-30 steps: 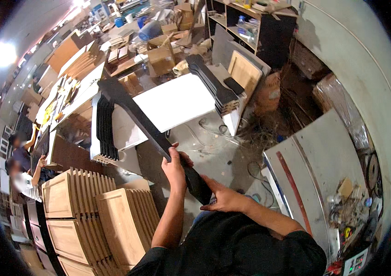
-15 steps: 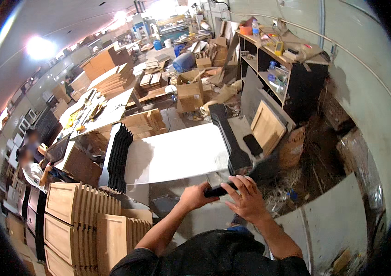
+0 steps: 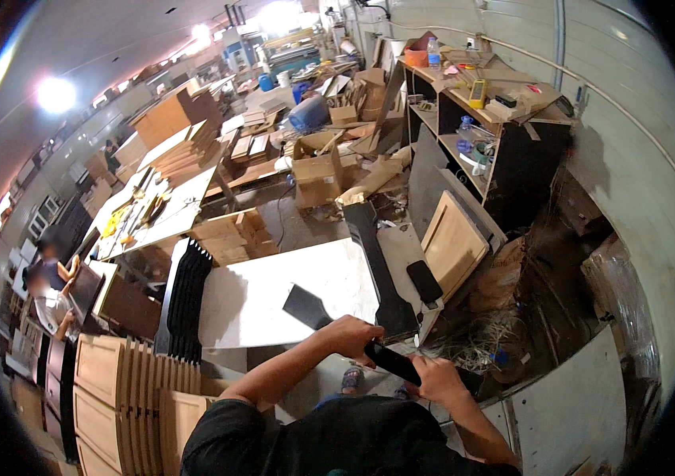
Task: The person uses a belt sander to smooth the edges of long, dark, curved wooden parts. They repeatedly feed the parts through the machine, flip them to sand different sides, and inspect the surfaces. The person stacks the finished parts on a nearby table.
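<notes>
My left hand [image 3: 351, 336] and my right hand [image 3: 439, 379] are both closed on a long black shaped board [image 3: 394, 362], held on a slant in front of my body. Its wider far end reaches over the white worktop [image 3: 262, 297]; its other end passes beyond my right hand. A similar black board [image 3: 377, 266] lies along the worktop's right side. Several more stand in a tight black stack [image 3: 184, 301] at the worktop's left end. The fingers partly hide the held board's edges.
A black phone [image 3: 424, 282] lies right of the worktop, near a leaning wooden door panel [image 3: 454, 242]. Stacked wooden door panels [image 3: 99, 365] stand at my left. Shelving [image 3: 528, 155], a cardboard box [image 3: 317, 170] and a tool-covered table [image 3: 182, 210] are farther off. Two people work at far left.
The held board has swung from edge-on to show its wide end over the worktop. My left hand has moved slightly right; my right hand is lower and now wrapped round it.
</notes>
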The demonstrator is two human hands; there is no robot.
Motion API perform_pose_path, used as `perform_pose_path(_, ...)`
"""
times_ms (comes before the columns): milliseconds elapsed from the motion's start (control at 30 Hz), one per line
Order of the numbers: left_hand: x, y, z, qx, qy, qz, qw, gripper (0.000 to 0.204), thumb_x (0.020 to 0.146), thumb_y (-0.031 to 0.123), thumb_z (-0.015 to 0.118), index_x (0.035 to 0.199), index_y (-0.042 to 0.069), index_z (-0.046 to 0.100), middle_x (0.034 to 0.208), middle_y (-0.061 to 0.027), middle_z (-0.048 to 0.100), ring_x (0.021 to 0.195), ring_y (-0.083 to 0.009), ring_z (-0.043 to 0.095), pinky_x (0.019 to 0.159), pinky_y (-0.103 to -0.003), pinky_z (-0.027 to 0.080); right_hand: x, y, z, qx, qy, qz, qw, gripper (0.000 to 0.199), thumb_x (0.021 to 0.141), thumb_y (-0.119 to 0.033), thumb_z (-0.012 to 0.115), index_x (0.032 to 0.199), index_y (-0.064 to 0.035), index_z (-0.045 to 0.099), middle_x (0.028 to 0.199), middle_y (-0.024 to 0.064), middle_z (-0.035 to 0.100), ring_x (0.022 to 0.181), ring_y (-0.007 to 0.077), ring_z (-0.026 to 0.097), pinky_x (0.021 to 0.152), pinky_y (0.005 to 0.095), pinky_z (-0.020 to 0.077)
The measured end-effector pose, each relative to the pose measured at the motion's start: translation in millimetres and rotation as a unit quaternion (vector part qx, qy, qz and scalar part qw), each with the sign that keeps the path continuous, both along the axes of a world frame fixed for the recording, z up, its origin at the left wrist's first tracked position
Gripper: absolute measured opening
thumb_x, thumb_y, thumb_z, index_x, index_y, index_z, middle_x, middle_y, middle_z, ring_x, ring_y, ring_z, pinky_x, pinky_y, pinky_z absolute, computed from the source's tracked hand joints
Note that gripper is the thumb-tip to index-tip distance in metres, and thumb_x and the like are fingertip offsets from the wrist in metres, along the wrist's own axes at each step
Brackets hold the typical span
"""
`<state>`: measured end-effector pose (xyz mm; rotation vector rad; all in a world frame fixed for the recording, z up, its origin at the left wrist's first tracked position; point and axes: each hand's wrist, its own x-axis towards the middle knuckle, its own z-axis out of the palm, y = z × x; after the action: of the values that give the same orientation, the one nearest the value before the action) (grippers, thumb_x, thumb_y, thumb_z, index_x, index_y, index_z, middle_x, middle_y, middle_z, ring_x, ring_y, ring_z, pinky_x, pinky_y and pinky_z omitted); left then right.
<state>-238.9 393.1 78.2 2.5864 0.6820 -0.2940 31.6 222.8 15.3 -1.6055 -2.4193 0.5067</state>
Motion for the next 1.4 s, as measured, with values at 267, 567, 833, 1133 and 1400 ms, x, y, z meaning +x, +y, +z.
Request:
perform_pose_path(267,26.1,59.6,-4.1,0.219,-0.292,0.030,0.931,0.059,0.092,0.035,0.086,0.143,0.011,0.066,0.151,-0.0144,0.057,0.145,-0.0364,0.052,0.126,-0.053,0.039,-18.0,49.2,5.1,0.004,0.151,-0.248,0.957,0.063,0.091,-0.038,0.088,0.132,0.0056,0.067,0.122,0.0253,0.068,0.115,0.0448,0.069,0.092,0.0540,0.0587)
perform_pose_path(567,-15.3,57.8,-70.3,0.098,-0.323,0.210,0.918,0.048,0.099,0.029,0.081,0.142,0.013,0.064,0.153,-0.0170,0.056,0.143,-0.0424,0.053,0.119,-0.057,0.045,-35.7,130.3,-24.5,-0.021,0.120,-0.351,0.928,0.076,0.096,-0.044,0.083,0.147,0.0089,0.061,0.138,0.0277,0.065,0.131,0.0453,0.065,0.106,0.0561,0.0566)
perform_pose_path(833,-54.5,58.5,-99.2,0.071,-0.313,0.249,0.914,0.046,0.100,0.029,0.082,0.139,0.011,0.067,0.146,-0.0201,0.062,0.136,-0.0433,0.061,0.114,-0.056,0.050,-50.1,199.6,-36.9,0.030,0.140,-0.346,0.927,0.077,0.093,-0.044,0.085,0.141,0.0122,0.063,0.135,0.0283,0.063,0.127,0.0447,0.063,0.105,0.0559,0.0561)
perform_pose_path(1133,-13.9,103.4,-81.3,-0.410,-0.549,0.414,0.599,0.068,0.113,0.034,0.070,0.161,-0.005,0.043,0.151,-0.0195,0.065,0.127,-0.0231,0.066,0.107,-0.040,0.055,-94.1,182.1,25.3,0.122,0.060,-0.235,0.962,0.068,0.093,-0.041,0.088,0.136,0.0066,0.064,0.123,0.0182,0.062,0.121,0.0395,0.064,0.096,0.0504,0.0583)
perform_pose_path(1400,11.4,108.6,-20.8,-0.354,-0.617,0.395,0.581,0.034,0.111,0.017,0.072,0.135,-0.003,0.058,0.125,-0.0112,0.072,0.113,-0.0165,0.069,0.094,-0.033,0.059,-99.3,171.8,57.7,0.126,0.144,-0.226,0.955,0.069,0.093,-0.041,0.087,0.141,0.0029,0.062,0.120,0.0205,0.065,0.114,0.0434,0.068,0.095,0.0520,0.0572)
